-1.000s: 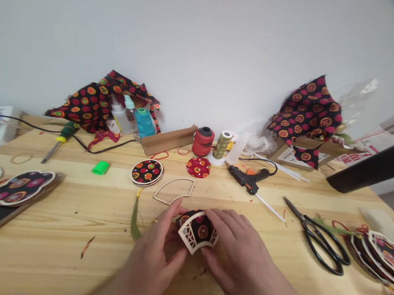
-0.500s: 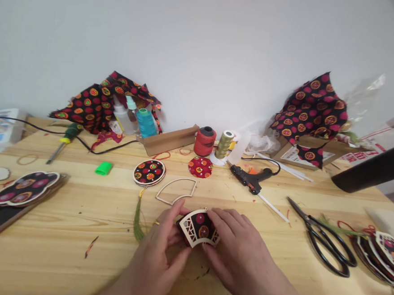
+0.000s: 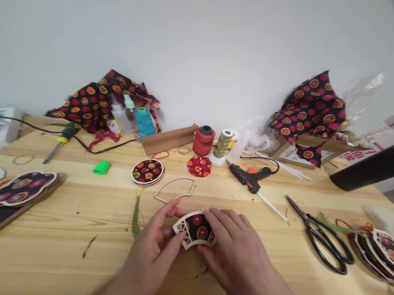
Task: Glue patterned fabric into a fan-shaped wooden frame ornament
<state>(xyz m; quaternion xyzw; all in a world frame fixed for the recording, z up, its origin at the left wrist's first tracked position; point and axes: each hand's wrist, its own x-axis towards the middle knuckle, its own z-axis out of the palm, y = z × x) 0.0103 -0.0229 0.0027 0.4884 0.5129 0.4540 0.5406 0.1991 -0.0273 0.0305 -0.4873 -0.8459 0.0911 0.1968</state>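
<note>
My left hand [image 3: 152, 250] pinches the left end of a small fan-shaped piece [image 3: 197, 227], thumb on its pale lattice, and my right hand [image 3: 235, 244] grips the other end. The piece is held between my 2 hands at the near middle of the table [image 3: 57, 254]. My right fingers cover part of its right lattice, its back is out of my sight, and some of my left fingers are hidden behind it. Both my forearms are cut off below.

Just past my fingers lies a bare fan-shaped frame [image 3: 193, 188]. Left of it sits a round patterned disc [image 3: 147, 171]; its green tassel [image 3: 136, 213] runs down to my left hand, and I cannot tell whether the tip is covered.

Farther out, a glue gun [image 3: 249, 178] and black scissors [image 3: 323, 241] lie to my right. Beyond them, a stack of patterned pieces [image 3: 383, 255] and a black tube [image 3: 374, 164] are cut off at the edge. At the back, a teal spool [image 3: 144, 123] partly hides the bottles behind it, and the label on a cardboard box [image 3: 289, 155] is too small to read.
</note>
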